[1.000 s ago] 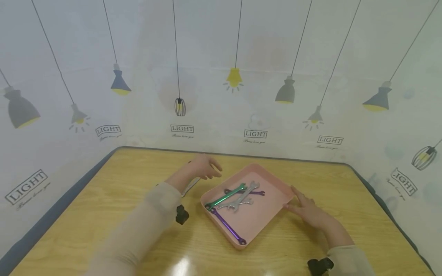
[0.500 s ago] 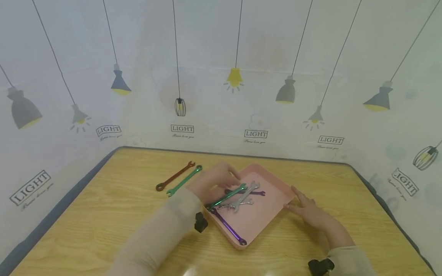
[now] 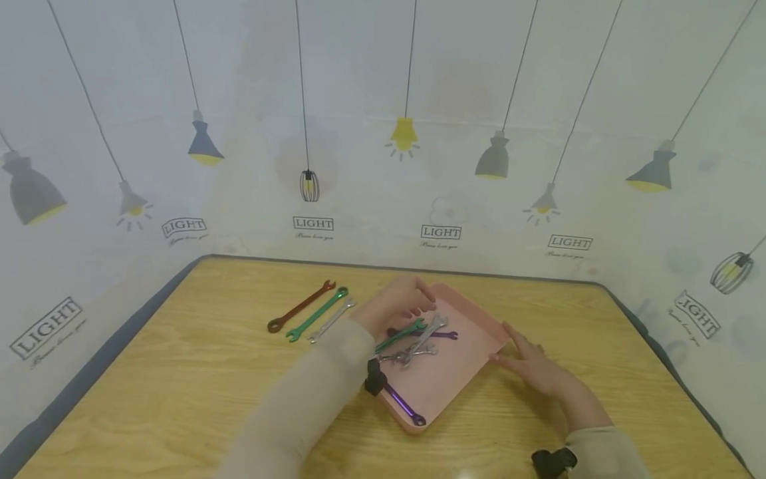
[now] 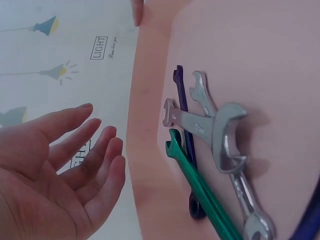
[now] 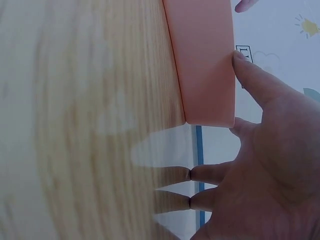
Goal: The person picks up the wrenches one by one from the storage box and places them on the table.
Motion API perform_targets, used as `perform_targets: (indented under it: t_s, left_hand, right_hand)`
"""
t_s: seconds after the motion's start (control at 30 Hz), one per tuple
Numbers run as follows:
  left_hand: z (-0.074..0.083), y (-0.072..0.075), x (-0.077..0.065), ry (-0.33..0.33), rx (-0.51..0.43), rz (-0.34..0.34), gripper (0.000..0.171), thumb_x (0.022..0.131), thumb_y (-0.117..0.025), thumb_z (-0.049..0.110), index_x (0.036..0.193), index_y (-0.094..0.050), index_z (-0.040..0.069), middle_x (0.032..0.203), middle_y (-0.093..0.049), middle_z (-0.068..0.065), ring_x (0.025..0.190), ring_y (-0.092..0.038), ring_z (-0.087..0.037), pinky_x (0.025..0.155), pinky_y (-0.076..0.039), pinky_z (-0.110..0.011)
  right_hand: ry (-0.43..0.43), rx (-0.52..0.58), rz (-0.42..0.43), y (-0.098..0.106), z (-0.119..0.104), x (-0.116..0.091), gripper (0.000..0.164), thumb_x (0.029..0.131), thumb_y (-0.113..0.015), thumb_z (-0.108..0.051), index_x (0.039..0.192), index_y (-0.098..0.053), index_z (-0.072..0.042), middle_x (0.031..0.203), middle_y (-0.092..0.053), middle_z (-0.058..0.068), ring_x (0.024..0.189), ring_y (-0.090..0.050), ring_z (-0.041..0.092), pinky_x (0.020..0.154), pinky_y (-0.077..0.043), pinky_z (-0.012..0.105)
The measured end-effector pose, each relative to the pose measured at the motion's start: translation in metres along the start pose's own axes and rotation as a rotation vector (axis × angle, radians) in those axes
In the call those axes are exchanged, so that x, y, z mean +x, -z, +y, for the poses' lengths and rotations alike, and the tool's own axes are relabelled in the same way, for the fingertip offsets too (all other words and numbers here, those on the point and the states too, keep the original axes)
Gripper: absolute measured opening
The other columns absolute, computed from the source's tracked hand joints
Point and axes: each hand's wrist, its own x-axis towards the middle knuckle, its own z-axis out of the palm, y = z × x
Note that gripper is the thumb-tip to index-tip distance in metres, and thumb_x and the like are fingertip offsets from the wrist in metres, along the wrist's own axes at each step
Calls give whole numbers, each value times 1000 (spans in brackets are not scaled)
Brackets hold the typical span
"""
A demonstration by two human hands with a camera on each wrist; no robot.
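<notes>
My left hand hangs over the far left side of a pink tray, fingers loosely bent and holding nothing. In the left wrist view its fingertips are apart from the wrenches. Inside the tray, a green wrench, a large silver wrench, a smaller silver one and a dark purple one lie crossed in a pile. Another purple wrench lies along the near left wall, partly hidden by the left wrist. My right hand touches the tray's right corner, thumb and forefinger on either side.
Left of the tray, a red-brown wrench, a green ratchet wrench and a small silver wrench lie side by side on the wooden table. A curtain printed with lamps hangs behind the table's far edge.
My left hand has moved right, from beside the silver wrench left of the tray to over the tray. The row of wrenches there is now uncovered. The right hand stays at the corner.
</notes>
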Motion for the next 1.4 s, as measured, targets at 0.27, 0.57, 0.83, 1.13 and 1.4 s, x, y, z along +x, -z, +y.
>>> perform_targets:
  t_s: [0.27,0.57,0.83,1.13,1.4]
  left_hand:
    - [-2,-1,8,-59,233,-70,12,79,-78,8,88,-70,13,89,-67,-3,86,-62,-25,74,-54,-40]
    - [-12,-6,15,-97,489,-132,11,78,-76,4,84,-71,11,82,-66,-1,72,-62,-19,66,-53,-33]
    - [-12,-13,16,-76,490,-166,26,75,-82,2,96,-69,7,89,-64,-5,71,-66,-18,64,-55,-28]
    - [-13,-25,12,-124,630,-90,31,68,-86,4,88,-64,12,89,-60,-1,75,-60,-15,65,-53,-26]
    - [-12,-29,10,-120,577,-105,43,67,-81,-8,104,-65,6,92,-61,-7,70,-63,-18,59,-55,-24]
  right_hand:
    - [-19,-5,-9,0,-2,0,86,98,-48,-50,155,-3,-5,156,-2,30,129,16,66,94,13,78]
    - [-10,2,-6,0,-5,0,85,99,-49,-47,155,-3,-4,156,-2,30,129,16,66,93,14,78]
    - [-25,-1,-11,1,-7,-2,84,99,-48,-49,156,-3,-6,157,-2,30,130,17,65,94,12,79]
    - [-17,10,-11,2,-3,-2,86,98,-49,-50,156,-2,-6,157,0,29,130,19,64,92,15,78]
    - [-11,15,-15,2,-2,-3,86,98,-49,-49,155,-2,-5,156,1,30,129,19,64,92,15,78]
